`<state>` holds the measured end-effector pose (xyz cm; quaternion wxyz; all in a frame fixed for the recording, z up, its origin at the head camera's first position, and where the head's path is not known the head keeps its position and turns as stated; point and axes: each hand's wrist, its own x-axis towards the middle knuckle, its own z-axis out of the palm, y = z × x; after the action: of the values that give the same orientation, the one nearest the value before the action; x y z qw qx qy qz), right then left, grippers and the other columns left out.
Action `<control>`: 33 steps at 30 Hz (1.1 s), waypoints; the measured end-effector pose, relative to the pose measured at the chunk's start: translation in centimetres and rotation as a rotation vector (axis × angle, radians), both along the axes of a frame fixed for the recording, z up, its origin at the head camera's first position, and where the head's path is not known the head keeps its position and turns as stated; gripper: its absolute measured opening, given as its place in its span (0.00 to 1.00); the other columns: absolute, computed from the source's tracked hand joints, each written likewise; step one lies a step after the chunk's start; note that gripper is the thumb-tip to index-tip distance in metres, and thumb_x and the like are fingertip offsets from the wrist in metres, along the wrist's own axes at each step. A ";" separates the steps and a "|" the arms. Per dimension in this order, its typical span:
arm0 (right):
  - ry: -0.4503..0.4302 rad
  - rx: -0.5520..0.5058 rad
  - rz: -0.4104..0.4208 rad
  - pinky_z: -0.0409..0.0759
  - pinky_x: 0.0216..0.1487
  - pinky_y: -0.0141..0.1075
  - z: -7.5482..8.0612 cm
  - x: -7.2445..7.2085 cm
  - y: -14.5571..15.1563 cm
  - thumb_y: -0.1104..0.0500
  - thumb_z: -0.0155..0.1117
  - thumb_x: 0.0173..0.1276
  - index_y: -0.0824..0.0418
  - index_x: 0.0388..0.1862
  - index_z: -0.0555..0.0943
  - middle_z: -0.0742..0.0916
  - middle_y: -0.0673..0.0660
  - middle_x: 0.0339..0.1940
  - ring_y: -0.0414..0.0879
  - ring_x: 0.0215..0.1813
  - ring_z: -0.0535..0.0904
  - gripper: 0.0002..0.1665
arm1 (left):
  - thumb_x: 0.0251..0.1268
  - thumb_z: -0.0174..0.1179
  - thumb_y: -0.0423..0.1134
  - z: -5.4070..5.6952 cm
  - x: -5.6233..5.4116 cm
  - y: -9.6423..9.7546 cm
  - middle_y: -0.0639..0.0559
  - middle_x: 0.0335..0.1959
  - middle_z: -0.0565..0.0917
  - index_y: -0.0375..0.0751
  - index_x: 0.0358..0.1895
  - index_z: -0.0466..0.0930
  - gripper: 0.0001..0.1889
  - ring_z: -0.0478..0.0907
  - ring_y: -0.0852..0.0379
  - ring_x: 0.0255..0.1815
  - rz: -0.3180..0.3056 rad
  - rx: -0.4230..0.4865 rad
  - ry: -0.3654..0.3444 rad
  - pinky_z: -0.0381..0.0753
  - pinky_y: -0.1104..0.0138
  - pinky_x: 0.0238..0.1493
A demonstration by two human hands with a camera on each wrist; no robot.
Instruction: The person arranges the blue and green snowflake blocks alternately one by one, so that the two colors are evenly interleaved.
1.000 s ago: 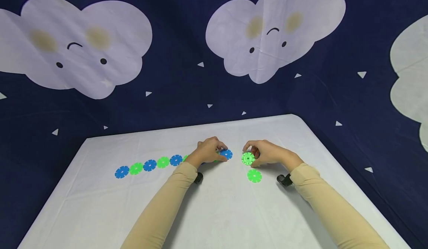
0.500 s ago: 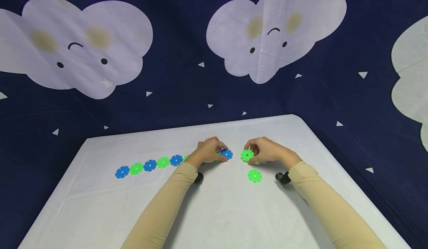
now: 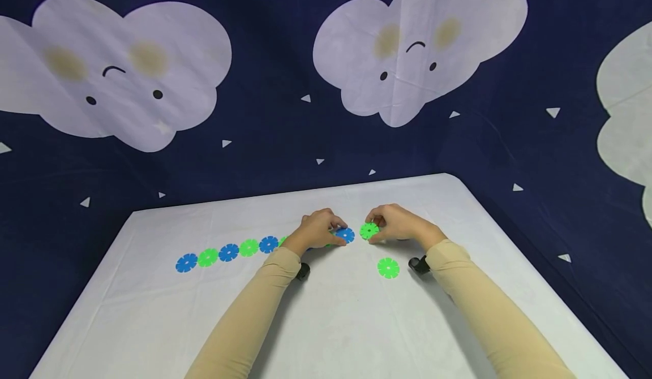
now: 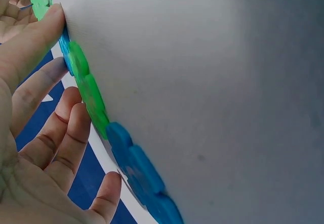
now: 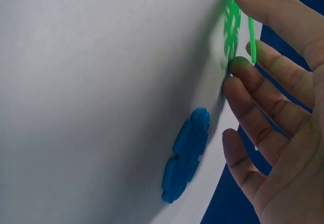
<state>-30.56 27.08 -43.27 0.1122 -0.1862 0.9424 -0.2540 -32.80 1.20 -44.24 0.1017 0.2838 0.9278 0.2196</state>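
Observation:
A row of interlocking plastic snowflake discs, blue and green by turns, lies on the white-covered table. At its right end, the thumb and index finger of my left hand [image 3: 318, 229] pinch the edges of a blue snowflake disc [image 3: 347, 235]. That hand hides the row's middle in the head view. Just to the right, my right hand [image 3: 398, 223] pinches a green snowflake disc [image 3: 369, 231] slightly above the table, apart from the blue one. Another blue disc [image 5: 187, 155] lies below the right hand in the right wrist view.
A loose green disc [image 3: 389, 268] lies nearer me, below the right hand. The row's left end is a blue disc [image 3: 186, 262]. Dark wrist-worn devices [image 3: 419, 265] hang beneath both wrists. Behind the table [image 3: 326, 322] hangs a navy cloth with clouds [image 3: 420, 51].
My right hand has lifted the green disc and carried it left and away from me, closer to the row's blue end disc. The left hand has stayed in place.

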 end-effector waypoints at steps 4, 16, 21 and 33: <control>0.001 0.004 0.007 0.84 0.62 0.48 -0.1 -0.3 -0.2 0.51 0.86 0.61 0.60 0.59 0.87 0.91 0.55 0.51 0.49 0.54 0.85 0.30 | 0.61 0.81 0.51 -0.2 -0.1 0.0 0.54 0.50 0.86 0.55 0.59 0.92 0.23 0.82 0.54 0.53 -0.001 -0.001 0.000 0.72 0.46 0.61; -0.008 0.014 0.025 0.83 0.63 0.48 -0.4 -0.8 -0.6 0.52 0.85 0.62 0.57 0.61 0.88 0.89 0.55 0.53 0.49 0.56 0.84 0.29 | 0.61 0.80 0.52 -0.2 -0.2 0.0 0.55 0.49 0.85 0.57 0.60 0.91 0.23 0.81 0.55 0.53 -0.001 -0.026 0.002 0.73 0.48 0.60; -0.028 0.015 0.023 0.83 0.64 0.49 -0.2 -0.8 -0.8 0.53 0.85 0.62 0.56 0.61 0.88 0.88 0.57 0.55 0.50 0.58 0.84 0.29 | 0.62 0.80 0.52 -0.4 -0.4 0.0 0.55 0.49 0.85 0.57 0.60 0.91 0.23 0.81 0.55 0.53 -0.003 -0.024 0.002 0.73 0.47 0.60; -0.042 0.024 0.013 0.81 0.68 0.52 -0.3 -1.0 -1.0 0.53 0.85 0.62 0.56 0.62 0.88 0.89 0.57 0.58 0.53 0.62 0.84 0.29 | 0.62 0.80 0.52 -0.4 -0.4 0.0 0.54 0.49 0.85 0.57 0.61 0.91 0.23 0.81 0.54 0.54 -0.005 -0.027 0.004 0.73 0.48 0.60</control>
<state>-31.61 26.07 -43.56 0.1361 -0.1856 0.9416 -0.2458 -33.24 1.23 -44.68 0.1041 0.2850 0.9303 0.2061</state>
